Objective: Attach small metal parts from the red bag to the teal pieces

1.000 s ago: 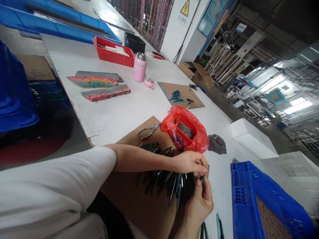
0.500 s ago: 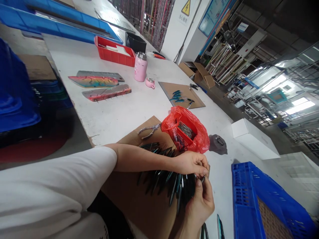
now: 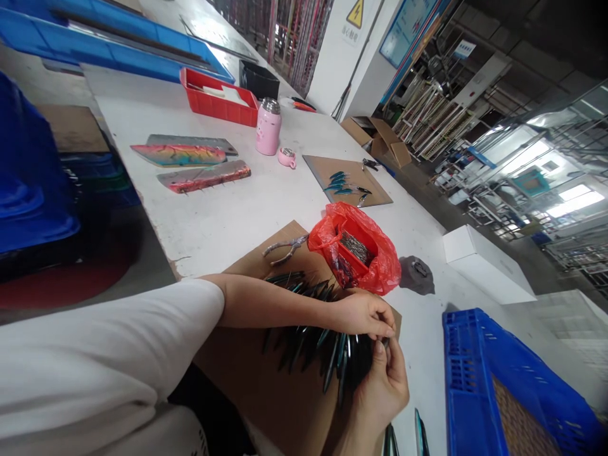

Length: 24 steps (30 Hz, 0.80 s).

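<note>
My left hand [image 3: 363,315] reaches across from the left, its thumb and fingers pinched together. Just below it, my right hand [image 3: 382,386] is closed too, thumb against forefinger. The fingertips of both hands meet around a small dark piece, mostly hidden by the fingers. Beneath and beside my hands lies a pile of slim dark fishing lures [image 3: 339,358] with teal shine, spread on a sheet of brown cardboard [image 3: 270,392]. Beyond my left hand stands a red tray [image 3: 354,253] of thin metal pieces, inside a red plastic bag [image 3: 387,266]. Pliers [image 3: 285,249] rest left of the bag.
Two dark lures [image 3: 420,434] lie near a blue crate [image 3: 468,380] on the right. Farther back are a grey roll [image 3: 417,275], a white box [image 3: 487,263], a board [image 3: 373,187] with small blue lures, a pink bottle [image 3: 268,130], large painted lures [image 3: 178,156] and a red bin [image 3: 218,104].
My left fingertips have shifted slightly down and closed in on the right ones, covering more of the small dark piece. Everything else stays where it was.
</note>
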### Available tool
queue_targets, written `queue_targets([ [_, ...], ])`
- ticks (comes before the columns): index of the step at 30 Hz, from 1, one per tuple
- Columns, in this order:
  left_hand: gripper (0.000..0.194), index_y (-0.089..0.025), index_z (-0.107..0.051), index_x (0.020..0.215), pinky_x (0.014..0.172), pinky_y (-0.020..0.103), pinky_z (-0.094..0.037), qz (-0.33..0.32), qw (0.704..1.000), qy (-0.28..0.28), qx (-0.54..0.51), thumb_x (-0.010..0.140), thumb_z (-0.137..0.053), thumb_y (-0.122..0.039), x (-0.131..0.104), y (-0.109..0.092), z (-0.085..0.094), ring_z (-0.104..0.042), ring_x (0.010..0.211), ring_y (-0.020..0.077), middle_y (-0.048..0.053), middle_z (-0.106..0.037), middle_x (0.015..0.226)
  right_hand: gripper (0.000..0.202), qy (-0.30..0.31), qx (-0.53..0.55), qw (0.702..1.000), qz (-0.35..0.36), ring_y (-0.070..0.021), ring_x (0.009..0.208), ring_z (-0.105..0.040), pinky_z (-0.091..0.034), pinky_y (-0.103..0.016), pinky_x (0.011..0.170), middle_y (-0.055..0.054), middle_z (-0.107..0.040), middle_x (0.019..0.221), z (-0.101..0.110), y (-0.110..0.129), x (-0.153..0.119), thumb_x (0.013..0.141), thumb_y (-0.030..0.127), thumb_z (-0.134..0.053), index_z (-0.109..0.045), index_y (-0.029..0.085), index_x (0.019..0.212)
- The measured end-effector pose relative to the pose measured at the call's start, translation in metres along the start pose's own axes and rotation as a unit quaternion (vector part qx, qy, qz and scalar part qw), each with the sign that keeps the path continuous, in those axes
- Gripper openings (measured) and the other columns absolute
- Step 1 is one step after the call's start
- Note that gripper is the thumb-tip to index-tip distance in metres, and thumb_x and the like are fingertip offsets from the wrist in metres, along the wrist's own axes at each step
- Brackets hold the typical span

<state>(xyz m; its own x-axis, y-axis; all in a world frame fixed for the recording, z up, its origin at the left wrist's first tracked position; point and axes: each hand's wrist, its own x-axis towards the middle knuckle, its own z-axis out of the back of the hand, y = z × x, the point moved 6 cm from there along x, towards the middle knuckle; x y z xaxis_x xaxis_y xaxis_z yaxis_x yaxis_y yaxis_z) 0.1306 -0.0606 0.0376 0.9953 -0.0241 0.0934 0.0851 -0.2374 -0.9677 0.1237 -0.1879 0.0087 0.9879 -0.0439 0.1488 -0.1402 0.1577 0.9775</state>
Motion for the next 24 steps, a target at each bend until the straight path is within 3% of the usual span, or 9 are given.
queue_targets([
  [4, 0.019, -0.012, -0.053, 0.081, 0.057, 0.018, -0.043, -0.039, 0.998, 0.000, -0.051, 0.072, -0.058, -0.028, 0.000, -0.005, 0.001, -0.052, 0.058, 0.0057, -0.002, -0.054, 0.065, 0.046, 0.011, 0.007, 1.000, 0.003, -0.0188, 0.093, -0.057, -0.043, -0.034, 0.087, -0.008, -0.061, 0.106, -0.001, 0.004, 0.000, 0.071, 0.037, -0.057, -0.054, 0.015, 0.110],
  [7, 0.017, -0.013, -0.051, 0.075, 0.056, 0.018, -0.042, -0.060, 0.998, -0.008, -0.022, 0.074, -0.054, -0.029, 0.001, -0.005, 0.003, -0.051, 0.056, 0.0063, -0.001, -0.054, 0.062, 0.044, 0.004, 0.022, 1.000, -0.017, -0.0184, 0.091, -0.057, -0.042, -0.032, 0.088, -0.008, -0.062, 0.102, -0.001, 0.003, 0.000, 0.069, 0.036, -0.060, -0.057, 0.014, 0.106],
  [11, 0.012, -0.013, -0.051, 0.075, 0.055, 0.017, -0.041, -0.042, 0.998, -0.011, 0.040, 0.074, -0.051, -0.025, 0.004, 0.006, 0.006, -0.052, 0.058, 0.0063, 0.000, -0.055, 0.066, 0.044, 0.011, 0.013, 0.999, -0.032, -0.0191, 0.088, -0.058, -0.044, -0.032, 0.085, -0.006, -0.064, 0.096, 0.000, -0.006, 0.003, 0.067, 0.038, -0.061, -0.058, 0.015, 0.104],
  [15, 0.020, -0.014, -0.056, 0.088, 0.057, 0.016, -0.040, -0.029, 0.993, -0.033, 0.108, 0.075, -0.051, -0.029, 0.010, 0.016, 0.013, -0.053, 0.063, 0.0071, 0.001, -0.058, 0.076, 0.043, -0.002, -0.103, 0.995, 0.002, -0.0201, 0.091, -0.057, -0.043, -0.032, 0.084, -0.005, -0.063, 0.099, 0.015, -0.021, 0.018, 0.070, 0.042, -0.056, -0.057, 0.019, 0.106],
  [19, 0.029, -0.014, -0.057, 0.097, 0.062, 0.017, -0.040, -0.029, 0.985, -0.052, 0.164, 0.076, -0.053, -0.034, 0.014, 0.015, 0.019, -0.054, 0.071, 0.0083, 0.002, -0.060, 0.085, 0.044, -0.020, -0.257, 0.965, 0.051, -0.0240, 0.098, -0.054, -0.039, -0.036, 0.087, -0.009, -0.060, 0.106, 0.031, -0.037, 0.040, 0.077, 0.044, -0.045, -0.054, 0.019, 0.112],
  [24, 0.020, -0.013, -0.059, 0.093, 0.066, 0.016, -0.039, -0.046, 0.981, -0.049, 0.185, 0.076, -0.052, -0.023, 0.016, 0.006, 0.022, -0.053, 0.069, 0.0075, 0.001, -0.061, 0.080, 0.047, 0.088, -0.270, 0.955, 0.083, -0.0210, 0.108, -0.048, -0.033, -0.032, 0.093, -0.011, -0.054, 0.117, 0.019, -0.051, 0.049, 0.078, 0.035, -0.041, -0.045, 0.015, 0.121],
])
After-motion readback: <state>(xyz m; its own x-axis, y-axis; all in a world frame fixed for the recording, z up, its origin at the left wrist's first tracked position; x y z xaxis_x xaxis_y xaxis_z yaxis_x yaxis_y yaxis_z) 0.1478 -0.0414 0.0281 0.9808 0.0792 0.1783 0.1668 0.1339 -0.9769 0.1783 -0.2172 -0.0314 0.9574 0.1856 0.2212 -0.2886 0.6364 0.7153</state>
